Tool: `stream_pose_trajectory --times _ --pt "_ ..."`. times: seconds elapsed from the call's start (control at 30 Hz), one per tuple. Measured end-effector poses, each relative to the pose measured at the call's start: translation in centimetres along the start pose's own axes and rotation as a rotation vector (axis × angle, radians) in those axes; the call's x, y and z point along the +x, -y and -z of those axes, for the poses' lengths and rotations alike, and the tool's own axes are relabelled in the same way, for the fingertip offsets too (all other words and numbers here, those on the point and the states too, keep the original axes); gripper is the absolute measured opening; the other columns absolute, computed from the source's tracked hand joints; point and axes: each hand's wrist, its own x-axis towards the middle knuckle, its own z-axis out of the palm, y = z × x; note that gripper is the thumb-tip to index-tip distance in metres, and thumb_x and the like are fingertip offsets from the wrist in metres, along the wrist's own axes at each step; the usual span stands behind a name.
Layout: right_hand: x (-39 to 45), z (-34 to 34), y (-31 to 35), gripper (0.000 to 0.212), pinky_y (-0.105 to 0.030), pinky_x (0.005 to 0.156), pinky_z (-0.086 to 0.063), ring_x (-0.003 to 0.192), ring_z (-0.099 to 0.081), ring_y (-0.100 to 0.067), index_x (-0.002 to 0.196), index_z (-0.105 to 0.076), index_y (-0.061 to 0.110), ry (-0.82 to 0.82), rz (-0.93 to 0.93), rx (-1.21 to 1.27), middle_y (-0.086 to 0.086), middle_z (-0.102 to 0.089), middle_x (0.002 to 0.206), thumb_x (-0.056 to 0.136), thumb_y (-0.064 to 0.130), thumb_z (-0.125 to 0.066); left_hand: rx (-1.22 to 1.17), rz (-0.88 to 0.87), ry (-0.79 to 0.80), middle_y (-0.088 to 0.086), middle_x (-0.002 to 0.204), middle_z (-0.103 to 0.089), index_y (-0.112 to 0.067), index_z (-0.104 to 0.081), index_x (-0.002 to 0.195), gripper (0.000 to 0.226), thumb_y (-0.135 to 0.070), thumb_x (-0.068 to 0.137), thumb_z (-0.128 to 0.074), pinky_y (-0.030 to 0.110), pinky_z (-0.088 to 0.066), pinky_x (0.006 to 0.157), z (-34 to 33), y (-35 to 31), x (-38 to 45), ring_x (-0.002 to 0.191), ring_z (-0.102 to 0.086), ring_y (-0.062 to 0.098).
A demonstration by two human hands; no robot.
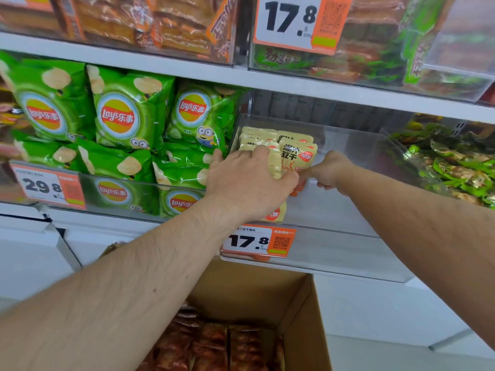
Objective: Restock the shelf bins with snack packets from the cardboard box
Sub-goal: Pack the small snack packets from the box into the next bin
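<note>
Both hands reach into a clear bin on the middle shelf. The left hand lies over a row of pale yellow packets, its fingers curled round them, likely to press the row upright against the bin's left wall. The right hand is just beside it, its fingers pinching the lower edge of the front packet, probably to square it up. The rest of the bin, to the right, looks bare, so restocking here seems at an early stage.

The front packet carries large Chinese characters and a red round logo. A tag on the bin's front reads 17.8, with an orange QR panel. To the left, green Lay's bags with Minions figures fill another bin, tagged 29.8. To the right are green wrapped snacks. The shelf above holds orange and green packs and a second 17.8 tag.

Below, the open box holds reddish-brown packets, still to be shelved.
</note>
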Motion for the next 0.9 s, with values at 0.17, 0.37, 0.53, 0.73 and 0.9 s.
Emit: stream_pose_trajectory --times 0.17,0.37,0.53,0.73,0.9 --pt "-8.1 1.5 2.5 0.026 -0.031 0.076 -0.044 0.101 -0.061 -0.028 0.105 -0.062 0.018 -0.397 0.237 -0.146 -0.007 -0.065 0.108 0.083 0.028 -0.067 -0.079 -0.111 -0.138 -0.008 0.135 -0.056 -0.028 -0.043 0.136 0.054 -0.055 0.089 -0.047 0.060 0.006 0.118 1.9 0.7 -3.6 0.133 -0.043 0.016" --pt "-21.4 -4.3 3.2 0.006 -0.032 0.060 -0.047 0.065 -0.057 -0.018 0.066 -0.057 0.024 -0.386 0.677 0.034 0.011 -0.053 0.055 0.071 0.025 -0.059 -0.101 -0.213 -0.109 -0.014 0.121 -0.059 -0.030 -0.051 0.125 0.054 -0.052 0.076 -0.049 0.036 -0.020 0.102 2.9 5.7 -12.8 0.119 -0.048 0.013" --pt "-23.7 -12.9 0.8 0.005 -0.030 0.059 -0.048 0.065 -0.057 -0.018 0.070 -0.058 0.023 -0.073 0.776 -0.183 0.009 -0.056 0.061 0.070 0.028 -0.056 -0.090 -0.038 0.265 -0.022 0.113 -0.056 -0.036 -0.047 0.126 0.042 -0.042 0.087 -0.061 0.035 -0.022 0.100 1.4 12.1 -16.7 0.113 -0.050 0.008" --pt "-18.3 -21.3 -5.0 0.012 -0.034 0.077 -0.053 0.094 -0.062 -0.026 0.091 -0.063 0.022 0.336 0.299 -0.583 -0.003 -0.067 0.104 0.082 0.029 -0.060 -0.171 0.163 0.551 -0.022 0.109 -0.058 -0.036 -0.044 0.126 0.037 -0.040 0.091 -0.058 0.033 -0.031 0.101 -1.8 15.2 -17.8 0.097 -0.051 0.006" --pt "-15.1 -26.0 -11.1 0.021 -0.032 0.076 -0.052 0.098 -0.064 -0.030 0.102 -0.070 0.014 0.243 -0.138 -0.442 -0.010 -0.067 0.107 0.085 0.022 -0.060 -0.249 0.216 0.677 -0.018 0.101 -0.065 -0.030 -0.048 0.124 0.036 -0.032 0.089 -0.059 0.035 -0.045 0.098 -4.7 16.2 -17.6 0.092 -0.059 0.005"
